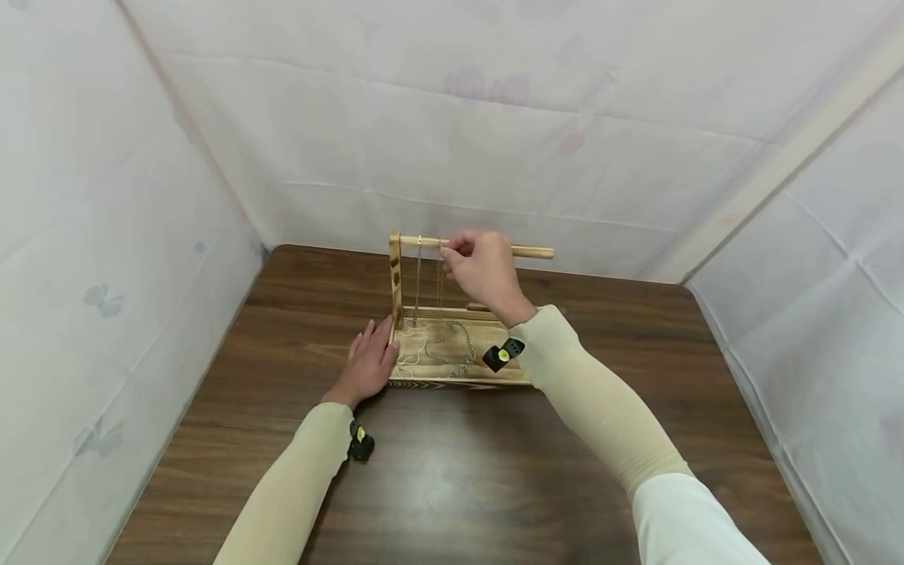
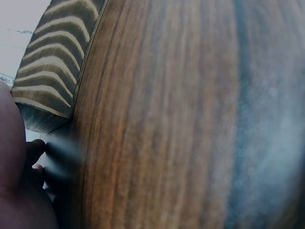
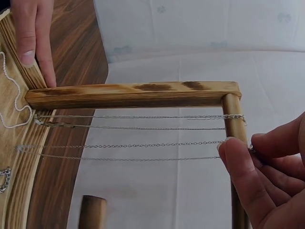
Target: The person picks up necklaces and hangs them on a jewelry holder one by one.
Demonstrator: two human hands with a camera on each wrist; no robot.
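Right hand [image 1: 483, 271] pinching chain [image 3: 143, 144], left hand [image 1: 369, 365] flat

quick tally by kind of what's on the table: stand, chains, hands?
Wooden stand: 1
Thin chains hung over the stand's rod: 2
Chains heaped on the base, one white, one silver: 2
Hands: 2, left hand flat against the base, right hand pinching a hung chain at the rod
Total: 7

Cream sleeves [image 1: 593, 400], black wrist cameras [image 1: 503, 355], perhaps yellow-dotted.
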